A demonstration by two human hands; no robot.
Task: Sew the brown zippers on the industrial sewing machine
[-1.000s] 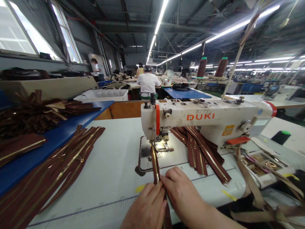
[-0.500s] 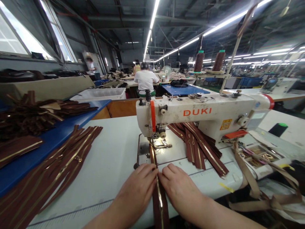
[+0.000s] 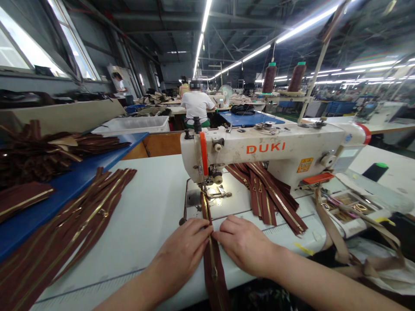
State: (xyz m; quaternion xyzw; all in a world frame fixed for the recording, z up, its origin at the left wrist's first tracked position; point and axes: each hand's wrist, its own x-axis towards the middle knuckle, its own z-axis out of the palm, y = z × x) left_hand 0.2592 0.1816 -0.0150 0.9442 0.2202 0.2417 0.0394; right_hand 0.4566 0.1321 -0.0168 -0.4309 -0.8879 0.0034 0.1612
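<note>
A brown zipper [image 3: 214, 271] with gold teeth runs from under the presser foot of the white sewing machine [image 3: 233, 149] toward me and drops over the table's front edge. My left hand [image 3: 181, 248] grips its left side, fingers closed, a short way in front of the needle plate [image 3: 193, 211]. From the other side, my right hand [image 3: 246, 244] pinches the right edge of the tape, its fingertips close to the left ones. The undersides of the fingers are hidden.
More brown zippers [image 3: 87, 224] lie in a bundle at the left, and others [image 3: 270, 196] sit beneath the machine arm. At the right are a parts tray [image 3: 353, 211] and beige strips [image 3: 333, 233]. A person [image 3: 197, 106] in white sits farther ahead.
The right hand's fingertips have shifted left across the zipper, closer to the left hand. The whole view has shifted a little, and the hands stay near the same stretch of tape.
</note>
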